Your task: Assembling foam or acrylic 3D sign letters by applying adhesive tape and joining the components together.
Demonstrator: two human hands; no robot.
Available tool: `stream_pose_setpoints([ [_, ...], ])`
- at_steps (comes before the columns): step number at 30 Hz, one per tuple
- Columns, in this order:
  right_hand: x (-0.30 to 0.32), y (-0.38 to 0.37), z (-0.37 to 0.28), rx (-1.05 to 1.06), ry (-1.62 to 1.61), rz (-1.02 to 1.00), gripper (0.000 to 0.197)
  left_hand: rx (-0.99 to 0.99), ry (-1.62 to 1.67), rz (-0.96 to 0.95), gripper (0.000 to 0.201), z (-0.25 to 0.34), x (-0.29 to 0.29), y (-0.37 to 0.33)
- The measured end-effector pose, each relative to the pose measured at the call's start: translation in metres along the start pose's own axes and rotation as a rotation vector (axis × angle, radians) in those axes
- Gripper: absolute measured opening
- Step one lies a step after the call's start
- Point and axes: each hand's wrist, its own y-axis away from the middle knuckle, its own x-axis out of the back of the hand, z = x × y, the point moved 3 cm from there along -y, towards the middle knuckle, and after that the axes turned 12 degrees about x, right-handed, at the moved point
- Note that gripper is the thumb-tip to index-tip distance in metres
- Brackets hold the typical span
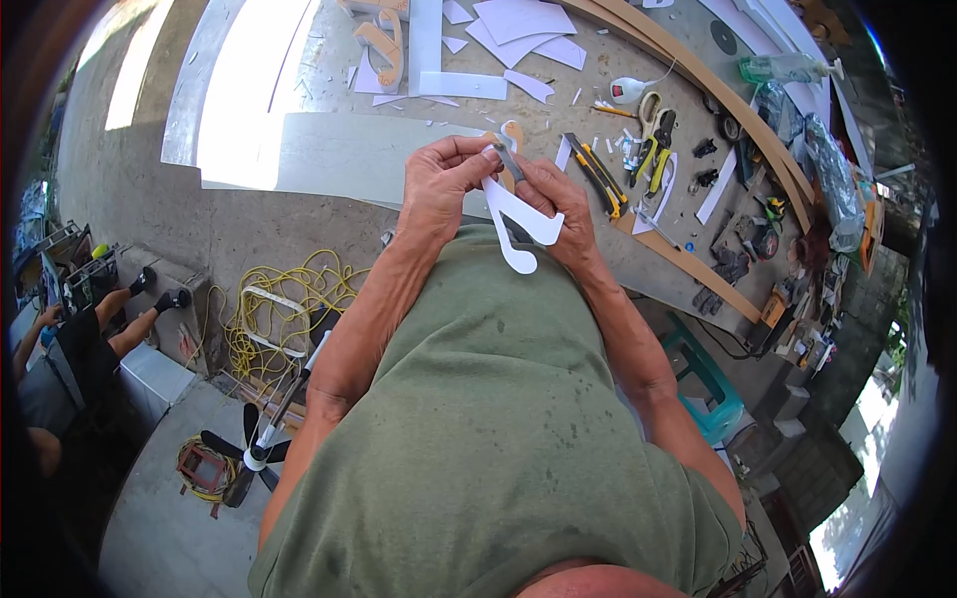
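Head view: I'm looking down past a green shirt at two bare hands near the top centre of the frame, held over the near edge of the table (570,118). The white note-shaped piece (521,216) is between them at centre, its two stems joined by a bar and its rounded end hanging lowest, in front of the shirt. On my feed the left hand (439,181) has its fingers bent and pinched together at the upper end of that piece; I cannot tell whether they also touch the tip of the grey blade-like tool (508,162). The right hand (564,204) is closed, thumb laid along that tool, with the white piece's right side against its curled fingers. A tan piece (513,133) with a rounded end shows just behind the tool.

Right of the hands I see a yellow-and-black cutter (595,177), then scissors (649,112) and yellow-handled snips (655,154) side by side. A white bottle (628,91) sits above them, near a pencil (613,110). White offcuts (520,22) spread across the top of the frame. At left, yellow cable (264,317) lies tangled on the ground above a black-bladed fan (255,459); another person's legs (130,334) reach in at the far left.
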Motion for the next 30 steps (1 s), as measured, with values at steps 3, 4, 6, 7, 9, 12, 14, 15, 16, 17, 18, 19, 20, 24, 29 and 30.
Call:
stream_pose_setpoints([
  [3,0.004,-0.008,0.004,-0.159,0.039,0.006,0.038,-0.004,-0.053,-0.034,0.022,0.002,-0.005,0.002],
  [4,0.005,-0.009,0.005,-0.139,0.038,0.003,0.038,-0.015,-0.075,-0.032,0.022,0.004,-0.007,0.003],
  [6,0.006,-0.012,0.006,-0.108,0.035,-0.005,0.038,-0.016,-0.060,-0.026,0.022,0.004,-0.005,0.002],
  [7,0.007,-0.008,0.006,-0.055,0.044,-0.004,0.038,-0.014,-0.045,-0.021,0.022,0.006,-0.005,0.000],
  [9,0.007,-0.006,0.005,0.012,0.082,0.005,0.037,-0.020,-0.059,-0.006,0.022,0.009,-0.007,0.001],
  [12,0.006,-0.017,0.003,-0.076,0.090,0.004,0.038,-0.036,-0.088,0.000,0.022,0.011,-0.010,0.000],
  [14,0.002,-0.020,0.006,-0.050,0.084,0.043,0.038,-0.062,-0.106,-0.017,0.022,0.011,-0.012,-0.001],
  [15,0.000,-0.019,0.003,-0.070,0.054,0.041,0.038,-0.042,-0.091,-0.010,0.022,0.010,-0.011,0.001],
  [16,0.001,-0.014,0.004,-0.096,0.039,0.034,0.039,-0.022,-0.077,-0.003,0.022,0.006,-0.010,0.004],
  [17,0.000,-0.007,0.005,-0.054,0.015,0.018,0.038,-0.006,-0.061,0.025,0.022,0.004,-0.008,0.004],
  [18,-0.002,-0.004,0.002,-0.015,-0.011,0.001,0.038,-0.029,-0.068,0.017,0.022,0.004,-0.005,0.002],
  [19,-0.001,-0.005,0.002,0.008,-0.011,0.001,0.038,-0.041,-0.056,0.032,0.022,0.005,-0.002,-0.001],
  [20,-0.001,-0.003,0.000,-0.042,0.007,0.003,0.038,-0.043,-0.042,0.049,0.021,0.006,-0.001,0.000],
  [24,-0.001,-0.011,0.005,-0.132,0.044,0.043,0.037,-0.042,-0.064,0.025,0.021,0.005,-0.010,0.004],
  [29,0.002,0.000,0.012,0.019,-0.082,0.032,0.036,-0.105,0.030,0.046,0.024,0.020,-0.005,-0.003],
  [30,0.004,-0.003,0.012,0.003,-0.088,0.031,0.036,-0.091,0.033,0.057,0.024,0.021,-0.004,-0.004],
])
